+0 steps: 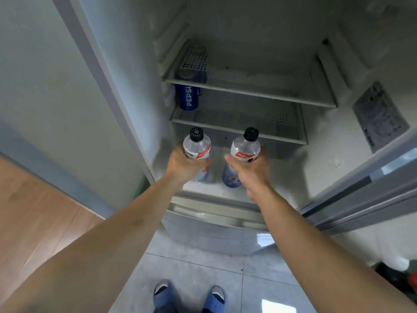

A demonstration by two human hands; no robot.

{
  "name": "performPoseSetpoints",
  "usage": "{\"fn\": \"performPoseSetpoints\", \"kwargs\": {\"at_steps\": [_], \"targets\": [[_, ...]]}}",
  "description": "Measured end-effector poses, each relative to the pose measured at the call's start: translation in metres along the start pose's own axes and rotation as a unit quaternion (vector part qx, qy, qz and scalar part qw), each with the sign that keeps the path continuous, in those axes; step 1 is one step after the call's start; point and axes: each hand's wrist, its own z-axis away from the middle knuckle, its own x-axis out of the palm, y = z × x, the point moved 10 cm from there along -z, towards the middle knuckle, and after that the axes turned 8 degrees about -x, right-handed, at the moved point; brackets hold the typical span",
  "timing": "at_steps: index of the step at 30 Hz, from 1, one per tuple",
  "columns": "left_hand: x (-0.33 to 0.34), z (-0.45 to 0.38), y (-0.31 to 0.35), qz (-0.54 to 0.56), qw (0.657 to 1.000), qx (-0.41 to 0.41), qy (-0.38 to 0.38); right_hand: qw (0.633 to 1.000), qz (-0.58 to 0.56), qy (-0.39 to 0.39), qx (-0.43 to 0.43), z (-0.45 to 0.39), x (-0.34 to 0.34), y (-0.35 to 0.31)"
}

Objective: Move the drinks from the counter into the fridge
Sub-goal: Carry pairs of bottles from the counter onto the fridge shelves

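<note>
An open fridge [248, 53] is filling the head view, w/ its door [370, 184] swinging out at right and a pale side panel [45, 86] standing at left. A person is reaching both bare arms into the lowest open compartment, feet in blue slippers [189, 297] standing on the grey tiled floor [203, 263] below; a strip of wood flooring [33, 211] is showing at far left. Inside, two wire shelves are running across: the upper shelf [248, 89] and the lower shelf [237, 129]. A blue Pepsi can [187, 96] is standing upright on the lower shelf at its left end, just beside the fridge's left wall, its top partly seen thru the upper shelf. A grey sticker [379, 114] is sitting on the inner right wall.

The left hand [185, 163] is gripping the left bottle [197, 145] round its middle, fingers curled about it. The right hand [250, 168] is gripping the right bottle [244, 147] the same way, thumb wrapping the near side. Both are clear bottles w/ black caps and red-and-white labels, held roughly upright, side by side but apart, under the front edge of the lower shelf and over the compartment's white floor. Can't tell whether either base is touching that floor.
</note>
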Motion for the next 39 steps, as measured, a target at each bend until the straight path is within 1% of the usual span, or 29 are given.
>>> {"fn": "performPoseSetpoints", "kwargs": {"at_steps": [3,5,10,12,14,16,17,19,22,25,27,29,32,34,37,39], "targets": [[0.001,-0.017,0.001,-0.014,1.000,-0.022,-0.010,1.000,0.007,0.011,0.008,-0.011,0.009,0.000],[0.005,-0.027,-0.001,-0.018,0.998,-0.034,-0.041,1.000,0.023,0.010,0.012,-0.015,0.015,0.000],[0.011,-0.036,0.001,-0.067,0.991,-0.057,-0.100,0.998,0.034,0.018,0.042,-0.016,0.017,0.005],[0.014,-0.033,0.011,-0.100,0.982,-0.090,-0.131,0.998,0.053,0.014,0.039,-0.015,0.015,-0.006],[0.015,-0.029,0.028,-0.160,0.965,-0.122,-0.167,0.995,0.087,0.011,0.042,-0.019,0.014,-0.026],[0.014,-0.025,0.051,-0.224,0.950,-0.116,-0.185,0.990,0.119,-0.004,0.074,-0.026,0.014,-0.042],[0.015,-0.024,0.058,-0.243,0.946,-0.112,-0.182,0.987,0.126,-0.018,0.101,-0.030,0.015,-0.046],[0.014,-0.025,0.067,-0.245,0.947,-0.108,-0.175,0.979,0.101,-0.044,0.170,-0.030,0.021,-0.048],[0.011,-0.027,0.064,-0.165,0.962,-0.122,-0.181,0.968,0.032,-0.050,0.246,-0.018,0.025,-0.041],[0.001,-0.020,0.049,-0.095,0.962,-0.155,-0.205,0.952,-0.028,-0.045,0.302,0.003,0.023,-0.029],[-0.008,-0.011,0.033,-0.029,0.961,-0.180,-0.209,0.944,-0.069,-0.036,0.320,0.018,0.021,-0.024],[-0.017,0.000,0.012,0.054,0.958,-0.195,-0.203,0.941,-0.132,-0.014,0.312,0.034,0.022,-0.020],[-0.019,0.023,-0.025,0.174,0.940,-0.216,-0.199,0.935,-0.225,0.023,0.271,0.061,0.028,-0.007],[-0.012,0.040,-0.046,0.247,0.919,-0.225,-0.212,0.920,-0.287,0.048,0.264,0.083,0.035,0.008],[0.003,0.060,-0.073,0.273,0.902,-0.246,-0.227,0.873,-0.373,0.044,0.312,0.118,0.054,0.030],[0.008,0.070,-0.088,0.284,0.892,-0.271,-0.224,0.854,-0.380,0.029,0.355,0.137,0.064,0.045]]}}
